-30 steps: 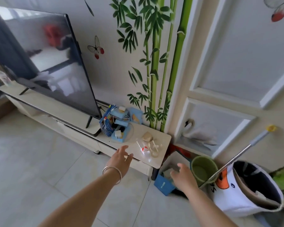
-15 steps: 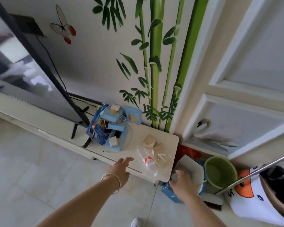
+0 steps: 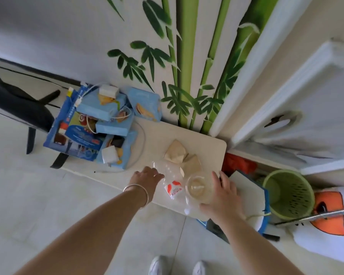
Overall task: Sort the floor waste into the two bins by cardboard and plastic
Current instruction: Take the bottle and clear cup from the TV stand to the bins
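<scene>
On the right end of the low white cabinet (image 3: 209, 143) lie a clear plastic bottle with a red and white label (image 3: 172, 188), a clear plastic cup (image 3: 197, 188) and folded brown cardboard pieces (image 3: 177, 153). My left hand (image 3: 146, 178) reaches the bottle's left side with fingers stretched out, touching it. My right hand (image 3: 221, 192) lies against the right side of the cup, fingers straight. A green plastic bin (image 3: 288, 197) stands on the floor to the right, and a white fabric bin with an orange print (image 3: 326, 235) stands beside it.
A pile of blue snack boxes and packets (image 3: 99, 124) with white cables sits on the cabinet's left part beside the TV foot (image 3: 30, 116). A blue and white box (image 3: 250, 195) stands between cabinet and green bin. A metal pole (image 3: 316, 214) crosses the bins. My white shoes (image 3: 179, 266) are below.
I have stepped closer and looked down. Both hands moved forward onto the cabinet top: the left reached the bottle, the right left the blue box and came against the cup.
</scene>
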